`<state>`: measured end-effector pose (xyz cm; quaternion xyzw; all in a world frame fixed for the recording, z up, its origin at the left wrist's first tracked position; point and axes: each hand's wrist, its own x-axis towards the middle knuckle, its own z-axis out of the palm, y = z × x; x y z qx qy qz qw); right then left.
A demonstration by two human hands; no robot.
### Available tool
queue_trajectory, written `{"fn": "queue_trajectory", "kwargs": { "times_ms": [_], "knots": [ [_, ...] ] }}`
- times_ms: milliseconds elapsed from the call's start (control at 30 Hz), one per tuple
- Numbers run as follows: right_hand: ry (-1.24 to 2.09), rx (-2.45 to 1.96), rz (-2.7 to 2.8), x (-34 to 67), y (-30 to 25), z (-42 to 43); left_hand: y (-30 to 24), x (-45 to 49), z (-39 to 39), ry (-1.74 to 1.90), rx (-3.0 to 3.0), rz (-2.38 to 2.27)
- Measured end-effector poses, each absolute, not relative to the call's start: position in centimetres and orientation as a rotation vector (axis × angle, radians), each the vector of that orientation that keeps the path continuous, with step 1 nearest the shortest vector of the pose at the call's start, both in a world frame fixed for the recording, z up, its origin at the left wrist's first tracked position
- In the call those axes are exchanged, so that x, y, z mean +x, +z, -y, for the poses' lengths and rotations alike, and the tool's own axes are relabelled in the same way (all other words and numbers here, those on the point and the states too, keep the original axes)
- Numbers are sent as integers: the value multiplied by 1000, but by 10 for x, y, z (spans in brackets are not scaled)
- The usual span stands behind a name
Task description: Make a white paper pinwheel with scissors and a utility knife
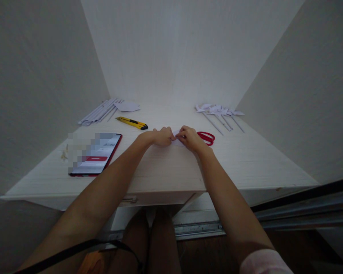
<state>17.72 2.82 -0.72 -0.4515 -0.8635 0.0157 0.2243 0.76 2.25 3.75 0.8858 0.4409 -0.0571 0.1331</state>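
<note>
At the middle of the white tabletop, both hands meet over a small piece of white paper [177,143]. My left hand [162,137] is closed, its fingers pinching the paper from the left. From the right, my right hand [188,137] pinches the same paper with thumb and fingers, its fingertips almost touching those of the left. Much of the paper is hidden under the hands. Just right of my right hand lie scissors with red handles [207,138]; their blades are hidden. A yellow utility knife [132,123] rests beyond my left hand.
A phone in a red case [98,161] lies on the tabletop [160,173] by my left forearm. Rolled paper sticks [98,113] and flat paper [127,106] lie at the back left. Several paper pinwheels on sticks [217,110] lie back right. Walls [171,49] enclose three sides.
</note>
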Motion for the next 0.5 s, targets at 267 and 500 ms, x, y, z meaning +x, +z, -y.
{"fn": "queue_trajectory", "kwargs": {
  "times_ms": [267,500],
  "knots": [
    [86,-1249,2363,178,-8,-30,29,6,-35,-103,2615,-1136],
    [81,-1269,2365,177,-9,-31,24,1,-43,-42,2703,-1006]
  ]
}}
